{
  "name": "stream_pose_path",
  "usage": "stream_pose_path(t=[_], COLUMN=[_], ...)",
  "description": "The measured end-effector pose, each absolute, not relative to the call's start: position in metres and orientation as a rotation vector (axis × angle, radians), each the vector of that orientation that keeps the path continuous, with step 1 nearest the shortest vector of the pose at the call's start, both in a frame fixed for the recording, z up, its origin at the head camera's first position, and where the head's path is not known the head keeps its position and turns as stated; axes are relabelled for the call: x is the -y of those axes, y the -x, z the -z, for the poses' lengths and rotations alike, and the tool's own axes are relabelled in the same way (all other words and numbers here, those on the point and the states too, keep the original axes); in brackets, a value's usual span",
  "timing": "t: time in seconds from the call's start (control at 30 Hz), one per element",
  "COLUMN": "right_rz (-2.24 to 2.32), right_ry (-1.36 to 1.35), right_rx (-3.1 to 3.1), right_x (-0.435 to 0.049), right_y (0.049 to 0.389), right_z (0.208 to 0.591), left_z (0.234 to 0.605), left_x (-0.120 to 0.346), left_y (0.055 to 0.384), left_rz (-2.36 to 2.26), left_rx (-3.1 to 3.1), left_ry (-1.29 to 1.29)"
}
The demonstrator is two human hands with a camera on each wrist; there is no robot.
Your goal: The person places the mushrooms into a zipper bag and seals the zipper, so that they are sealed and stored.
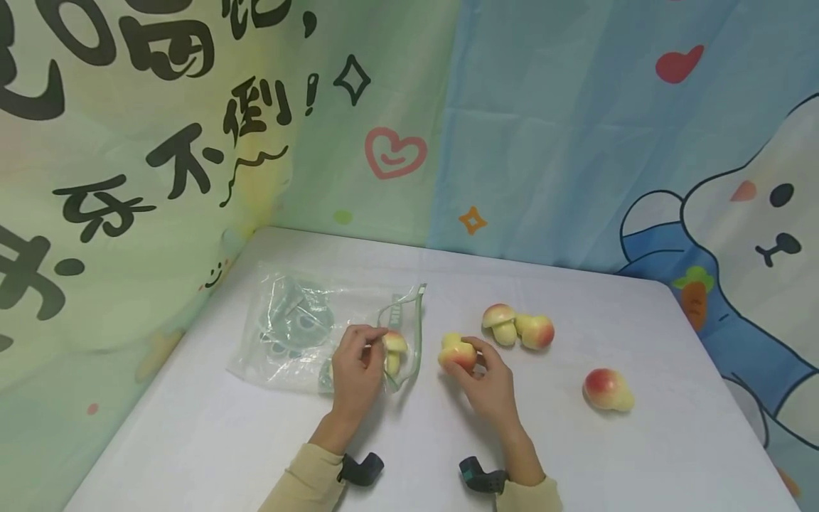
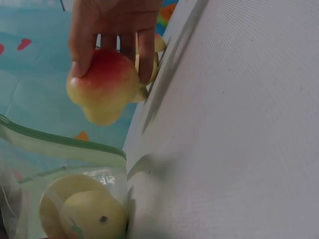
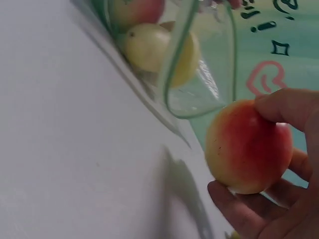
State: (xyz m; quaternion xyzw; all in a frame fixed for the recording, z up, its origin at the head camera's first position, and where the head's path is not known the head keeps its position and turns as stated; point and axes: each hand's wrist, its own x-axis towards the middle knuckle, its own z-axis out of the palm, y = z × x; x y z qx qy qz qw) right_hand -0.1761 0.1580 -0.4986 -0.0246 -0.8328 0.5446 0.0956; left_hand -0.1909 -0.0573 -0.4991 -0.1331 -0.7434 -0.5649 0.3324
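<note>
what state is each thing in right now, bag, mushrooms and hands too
clear bag: lying, mouth open
bagged mushrooms: inside, seen through the plastic
held mushroom: lifted, outside the bag
paired mushrooms: lying close together
lone mushroom: on its side, apart
left hand: pinching the bag near its mouth
right hand: gripping the held mushroom

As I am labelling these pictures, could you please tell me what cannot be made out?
Head view: how many pieces the bag holds; the left hand partly covers it.
Left wrist view: bag's remainder, cut off by left and bottom edges.
Right wrist view: the bagged red piece, cut off by the top edge.
</note>
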Motion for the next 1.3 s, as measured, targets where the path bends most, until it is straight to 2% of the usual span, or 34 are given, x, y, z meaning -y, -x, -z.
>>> stream_pose_path(t=[0.3,0.67,0.9,0.97,1.3], right_rz=[-1.755,-1.711,-1.628,-1.568,-1.426], right_ry=[-0.149,-0.345,-0.378,-0.393,-0.503], right_rx=[2.352,2.333,2.378,2.404,2.522], right_x=[-0.131,-0.112,-0.098,-0.097,-0.087], right_y=[0.180,0.183,0.184,0.190,0.200], right_z=[0.510,0.515,0.505,0.514,0.512], left_z=[0.503,0.502,0.465,0.464,0.465], left_x=[0.059,0.057,0.054,0.055,0.058], left_y=[0.194,0.193,0.176,0.175,0.176], left_rz=[1.437,1.477,1.441,1.449,1.441], left_rx=[1.917,1.922,1.919,1.925,1.885], left_ry=[0.380,0.425,0.434,0.425,0.505])
